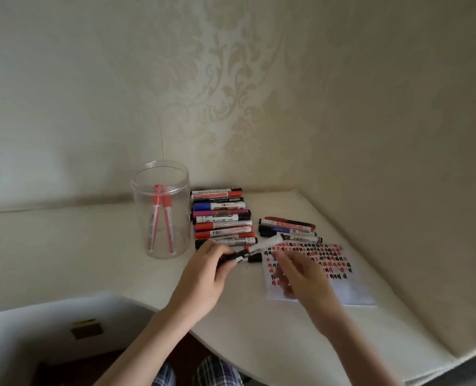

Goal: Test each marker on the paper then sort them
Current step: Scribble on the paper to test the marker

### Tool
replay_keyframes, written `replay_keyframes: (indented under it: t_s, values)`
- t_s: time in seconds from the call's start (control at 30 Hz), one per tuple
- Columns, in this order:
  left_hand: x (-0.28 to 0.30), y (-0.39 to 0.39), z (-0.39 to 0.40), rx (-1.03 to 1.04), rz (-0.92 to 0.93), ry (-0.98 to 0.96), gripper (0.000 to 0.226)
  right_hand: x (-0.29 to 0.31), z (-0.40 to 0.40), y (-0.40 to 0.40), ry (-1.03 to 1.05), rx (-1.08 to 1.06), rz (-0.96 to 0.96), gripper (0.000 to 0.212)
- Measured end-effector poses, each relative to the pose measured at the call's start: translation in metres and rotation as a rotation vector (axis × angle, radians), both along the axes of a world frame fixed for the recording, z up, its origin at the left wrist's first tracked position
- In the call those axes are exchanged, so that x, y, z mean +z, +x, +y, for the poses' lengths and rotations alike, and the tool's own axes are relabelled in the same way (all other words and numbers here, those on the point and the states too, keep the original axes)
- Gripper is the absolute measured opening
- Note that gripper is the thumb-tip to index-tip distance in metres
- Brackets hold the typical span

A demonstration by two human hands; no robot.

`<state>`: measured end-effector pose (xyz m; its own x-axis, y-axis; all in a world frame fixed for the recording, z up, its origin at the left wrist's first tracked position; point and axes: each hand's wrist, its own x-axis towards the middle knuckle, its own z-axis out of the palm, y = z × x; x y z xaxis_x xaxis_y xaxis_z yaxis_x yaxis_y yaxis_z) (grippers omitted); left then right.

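Observation:
My left hand (209, 271) grips a white marker with a black end (255, 247), held slanted just above the table. Blurred by motion, my right hand (301, 274) hovers over the paper (353, 288) with loose fingers and nothing in them. The paper is covered in red and black test marks. A row of several markers (221, 218) lies stacked side by side behind my left hand. A smaller group of markers (288, 228) lies behind the paper. A clear plastic jar (160, 210) on the left holds two red markers (160, 218).
The pale table (78, 246) meets patterned walls at the back and right, forming a corner. Its curved front edge runs across the lower frame. A small dark object (86, 328) sits on the floor below, and plaid fabric (203, 371) shows at the bottom.

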<state>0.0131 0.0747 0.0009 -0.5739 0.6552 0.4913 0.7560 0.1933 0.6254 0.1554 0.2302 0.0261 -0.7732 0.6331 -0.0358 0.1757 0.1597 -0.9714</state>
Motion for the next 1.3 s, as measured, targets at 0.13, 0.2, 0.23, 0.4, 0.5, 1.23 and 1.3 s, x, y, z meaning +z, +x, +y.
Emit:
replay_keyframes:
  t_s: [0.13,0.2,0.23,0.4,0.5,1.23,1.3]
  values:
    - [0.010,0.021,0.010,-0.184,-0.090,-0.057,0.016,-0.004,-0.024,0.000,-0.036,0.001,0.092,0.035]
    - [0.009,0.027,0.010,-0.228,-0.136,-0.088,0.016,-0.003,-0.024,0.002,-0.032,-0.025,0.122,0.036]
    - [0.009,0.027,0.010,-0.245,-0.155,-0.102,0.015,-0.002,-0.024,0.004,-0.041,-0.019,0.128,0.035]
    - [0.009,0.034,0.012,-0.303,-0.206,-0.145,0.019,-0.001,-0.025,0.009,-0.102,0.007,0.165,0.029]
    - [0.009,0.034,0.014,-0.324,-0.194,-0.135,0.024,-0.001,-0.025,0.011,-0.109,0.018,0.185,0.030]
    - [0.013,0.037,0.031,-0.356,-0.193,-0.120,0.025,-0.004,-0.010,0.024,-0.247,0.080,0.279,0.039]
    - [0.012,0.037,0.031,-0.324,-0.193,-0.134,0.033,-0.006,-0.006,0.023,-0.305,0.003,0.285,0.032]
